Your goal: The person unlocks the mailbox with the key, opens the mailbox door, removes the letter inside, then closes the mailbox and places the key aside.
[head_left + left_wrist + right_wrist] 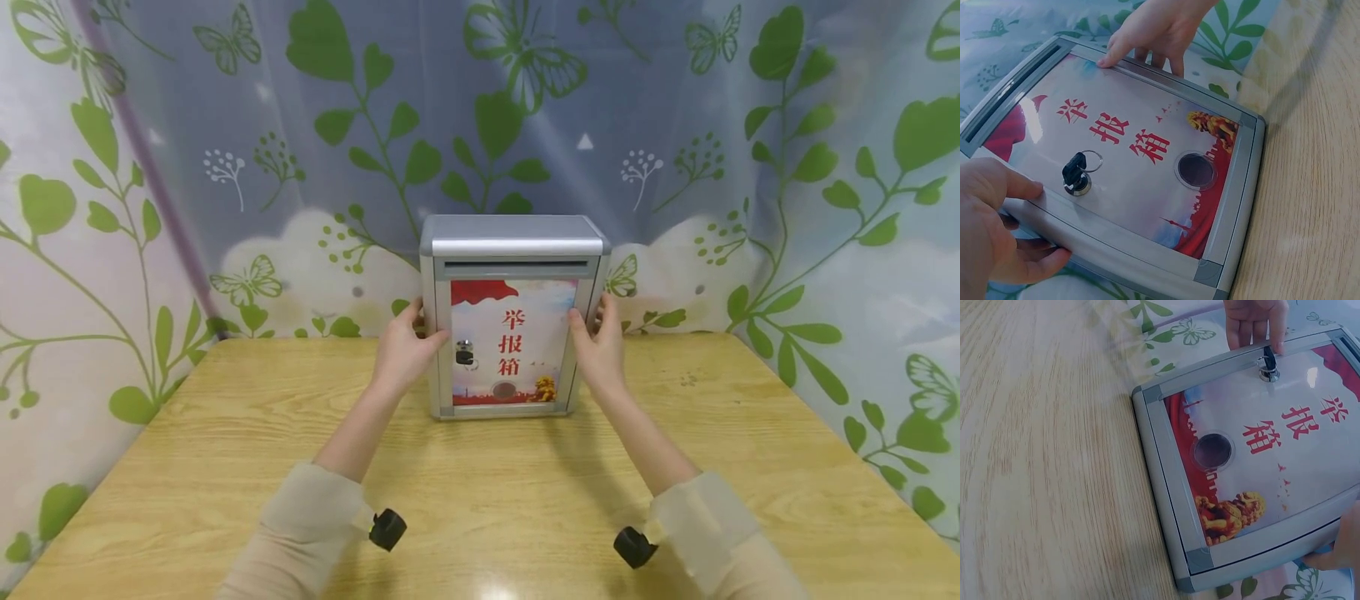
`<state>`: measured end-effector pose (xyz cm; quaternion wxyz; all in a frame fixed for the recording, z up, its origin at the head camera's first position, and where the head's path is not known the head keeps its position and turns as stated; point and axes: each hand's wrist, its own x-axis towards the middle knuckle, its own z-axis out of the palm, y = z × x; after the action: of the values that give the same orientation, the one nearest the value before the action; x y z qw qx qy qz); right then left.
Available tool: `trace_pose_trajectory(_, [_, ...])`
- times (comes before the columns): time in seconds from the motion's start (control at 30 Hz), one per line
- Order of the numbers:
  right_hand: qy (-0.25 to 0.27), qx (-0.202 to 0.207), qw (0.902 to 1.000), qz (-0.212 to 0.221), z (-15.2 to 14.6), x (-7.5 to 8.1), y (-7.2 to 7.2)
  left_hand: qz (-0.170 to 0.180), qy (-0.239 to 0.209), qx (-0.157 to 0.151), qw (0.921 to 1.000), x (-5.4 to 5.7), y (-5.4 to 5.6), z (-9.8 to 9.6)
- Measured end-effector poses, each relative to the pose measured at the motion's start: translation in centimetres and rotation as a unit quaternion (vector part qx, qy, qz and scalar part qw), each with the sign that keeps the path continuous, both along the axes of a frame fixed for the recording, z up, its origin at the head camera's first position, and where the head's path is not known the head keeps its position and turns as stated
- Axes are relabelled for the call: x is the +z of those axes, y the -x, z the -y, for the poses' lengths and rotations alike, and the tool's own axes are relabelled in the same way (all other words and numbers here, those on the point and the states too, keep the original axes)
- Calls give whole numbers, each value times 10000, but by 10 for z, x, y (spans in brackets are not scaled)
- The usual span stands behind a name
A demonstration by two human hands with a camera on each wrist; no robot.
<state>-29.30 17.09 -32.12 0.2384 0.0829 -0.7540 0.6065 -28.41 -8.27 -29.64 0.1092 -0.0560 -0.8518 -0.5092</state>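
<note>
A silver-framed report box (pixel 517 317) with red Chinese characters and a slot near its top stands upright on the wooden table. My left hand (pixel 402 346) grips its left side, thumb on the front frame and fingers round the edge. On the opposite side my right hand (pixel 602 346) holds the box the same way, its thumb on the front edge. A black key (pixel 1074 167) with a metal ring sits in the lock on the front panel, close to the left hand. Low on the panel is a dark round window (pixel 1212 451).
The wooden table (pixel 247 433) stretches in front and to both sides. Behind and beside it hangs a curtain (pixel 330 167) printed with green leaves and butterflies. Black wrist cameras (pixel 387 530) stick out from both sleeves (pixel 307 508).
</note>
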Motion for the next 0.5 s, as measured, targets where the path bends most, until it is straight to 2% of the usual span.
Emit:
trace_pose_trajectory(0.2, [-135, 161, 9997, 110, -8, -1, 2, -78, 281, -65, 9996, -2, 3, 3])
trace_pose_trajectory(0.5, [-220, 173, 9995, 164, -11, -2, 3, -87, 327, -175, 9993, 0, 5, 5])
